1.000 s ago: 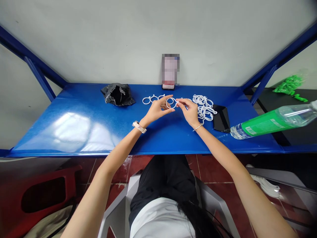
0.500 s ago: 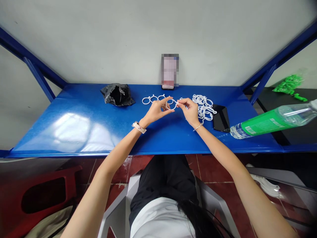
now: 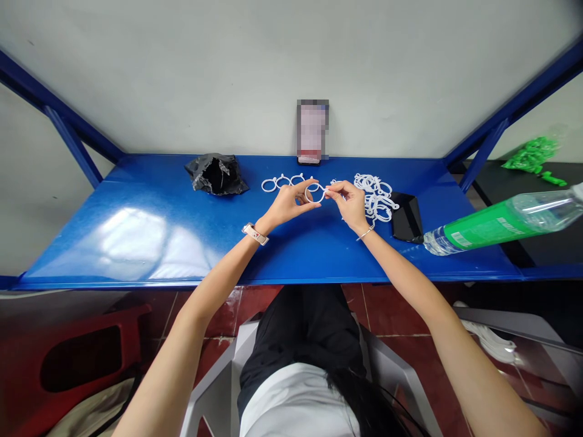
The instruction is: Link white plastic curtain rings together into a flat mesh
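Observation:
Between my two hands, above the blue table, is a white plastic ring [image 3: 314, 201] with a small tab on its right side. My left hand [image 3: 291, 203] grips the ring's left part, thumb below and fingers above. With thumb and fingertips, my right hand [image 3: 350, 203] pinches the tab. Behind my left hand several similar white rings [image 3: 268, 185] lie in a row on the table. A tangled pile of white rings [image 3: 378, 197] lies just right of my right hand.
The blue table [image 3: 218, 230] carries a crumpled black plastic bag [image 3: 216, 173] at left. A blurred phone [image 3: 312, 130] leans on the wall. Right of the pile are a black phone-like slab [image 3: 407, 216] and a water bottle [image 3: 492, 224]. Blue frame bars [image 3: 73, 145] flank the table.

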{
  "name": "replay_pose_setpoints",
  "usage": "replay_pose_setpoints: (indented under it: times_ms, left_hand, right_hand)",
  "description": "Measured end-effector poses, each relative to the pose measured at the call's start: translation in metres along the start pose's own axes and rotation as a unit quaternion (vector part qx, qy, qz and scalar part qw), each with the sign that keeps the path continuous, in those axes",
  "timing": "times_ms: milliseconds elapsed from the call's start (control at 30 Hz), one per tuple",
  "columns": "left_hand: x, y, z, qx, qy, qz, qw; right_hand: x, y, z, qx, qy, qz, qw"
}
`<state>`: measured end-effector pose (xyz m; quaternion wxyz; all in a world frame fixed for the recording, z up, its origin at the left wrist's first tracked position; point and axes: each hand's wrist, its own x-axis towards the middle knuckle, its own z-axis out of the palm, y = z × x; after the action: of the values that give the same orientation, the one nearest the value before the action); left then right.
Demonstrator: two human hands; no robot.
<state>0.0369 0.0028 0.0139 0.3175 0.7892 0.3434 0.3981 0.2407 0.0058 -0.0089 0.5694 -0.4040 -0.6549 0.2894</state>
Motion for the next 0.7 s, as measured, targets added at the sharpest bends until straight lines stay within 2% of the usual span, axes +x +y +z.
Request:
replay_pose_setpoints:
  times_ms: [367, 500, 700]
  left_hand:
    - [0.0, 0.0, -0.001, 0.007, -0.005, -0.008, 1.0]
    - [0.0, 0.001, -0.001, 0.009, 0.002, -0.003, 1.0]
    - [0.001, 0.002, -0.002, 0.037, 0.008, 0.017, 0.999]
  right_hand:
    - [0.0, 0.002, -0.002, -0.016, -0.014, -0.012, 1.0]
    - [0.002, -0.002, -0.003, -0.03, -0.037, -0.012, 0.999]
    - [0.0, -0.012, -0.003, -0.06, -0.07, -0.058, 0.994]
